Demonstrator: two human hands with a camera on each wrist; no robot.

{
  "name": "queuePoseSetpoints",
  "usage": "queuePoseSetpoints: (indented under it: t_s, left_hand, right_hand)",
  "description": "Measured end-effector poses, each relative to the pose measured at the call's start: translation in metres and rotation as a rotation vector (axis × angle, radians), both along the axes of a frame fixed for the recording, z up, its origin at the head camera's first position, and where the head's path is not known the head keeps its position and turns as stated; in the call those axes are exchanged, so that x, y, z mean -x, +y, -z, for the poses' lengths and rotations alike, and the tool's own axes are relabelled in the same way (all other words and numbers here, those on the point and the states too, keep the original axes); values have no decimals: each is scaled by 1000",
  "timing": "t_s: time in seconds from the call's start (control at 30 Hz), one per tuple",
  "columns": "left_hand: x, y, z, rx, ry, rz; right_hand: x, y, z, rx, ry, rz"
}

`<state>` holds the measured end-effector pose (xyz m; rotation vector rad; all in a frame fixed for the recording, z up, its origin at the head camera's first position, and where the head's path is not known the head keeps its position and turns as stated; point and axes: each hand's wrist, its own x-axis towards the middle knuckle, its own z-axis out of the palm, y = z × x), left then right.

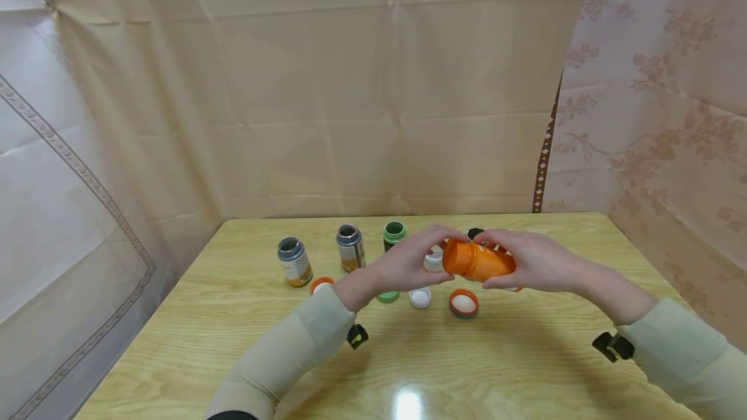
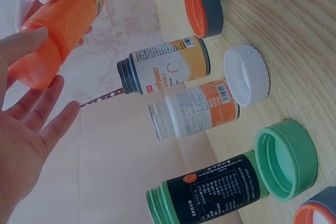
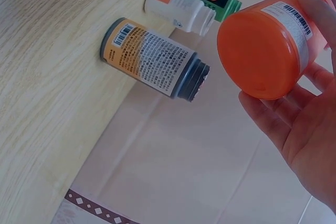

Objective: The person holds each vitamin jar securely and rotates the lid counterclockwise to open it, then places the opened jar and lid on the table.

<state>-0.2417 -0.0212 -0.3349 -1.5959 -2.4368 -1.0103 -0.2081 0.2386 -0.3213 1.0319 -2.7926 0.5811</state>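
An orange bottle (image 1: 481, 263) is held on its side above the table, its cap end to the left. My right hand (image 1: 537, 261) grips its body, and the round base (image 3: 257, 56) faces the right wrist camera. At the other end, my left hand (image 1: 403, 263) has its thumb over the orange cap (image 2: 37, 69) and its fingertips under it. Behind the hands stand a lidless white bottle (image 2: 194, 109), a grey-necked bottle (image 2: 165, 66) with a yellow-and-white label, and a green bottle (image 2: 210, 190) with a black label.
Two more lidless grey-necked bottles, one at the left (image 1: 294, 262) and one beside it (image 1: 351, 248), stand on the wooden table (image 1: 233, 342). Upturned lids lie in front: a white lid (image 1: 420, 297), a green lid (image 2: 286, 160) and an orange-lined grey lid (image 1: 463, 303). Curtains hang behind.
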Motion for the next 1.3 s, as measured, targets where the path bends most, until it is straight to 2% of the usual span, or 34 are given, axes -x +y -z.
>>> queuePoseSetpoints:
  t_s: [0.1, 0.23, 0.57, 0.7, 0.83, 1.3]
  left_hand:
    - [0, 0, 0, 7, -10, 5]
    - [1, 0, 0, 26, -52, -18]
    - [0, -1, -1, 51, -225, -115]
    - [0, -1, -3, 67, -263, -162]
    - [0, -2, -4, 70, -268, -175]
    - [4, 1, -3, 28, -280, -139]
  right_hand:
    - [-1, 0, -1, 7, -11, -11]
    - [-2, -1, -2, 7, -24, -11]
    - [-2, -1, -2, 5, -23, -17]
    - [-2, 0, -2, 3, -19, -1]
    - [-3, 2, -4, 4, -27, 13]
    - [-6, 14, -6, 22, -19, 9]
